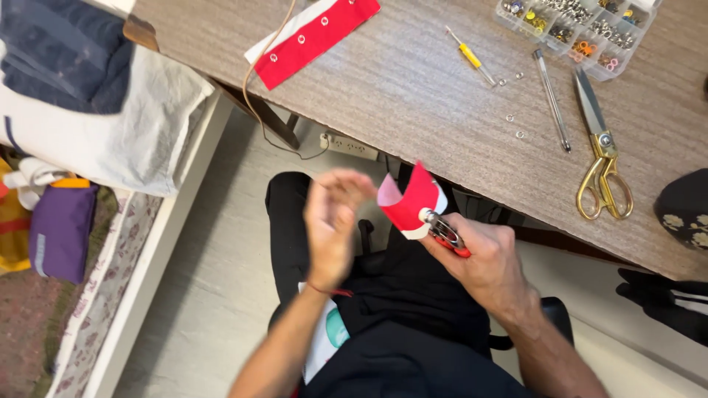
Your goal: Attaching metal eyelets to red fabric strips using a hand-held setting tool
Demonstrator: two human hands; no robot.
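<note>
My right hand [483, 258] grips red-handled pliers [445, 234] below the table edge, over my lap. The pliers' jaws clamp a curled red fabric strip [410, 201] with a white backing. My left hand [330, 222] is blurred, fingers apart, just left of the strip and holding nothing. A second red fabric strip with metal eyelets [313, 38] lies on the wooden table [413, 96] at the top left.
On the table lie gold-handled scissors [601, 158], a pen [552, 99], a small yellow screwdriver [470, 57], loose eyelets [515, 125] and a clear compartment box of metal parts [575, 26]. A bed with clothes and a purple bag [63, 228] stands at left.
</note>
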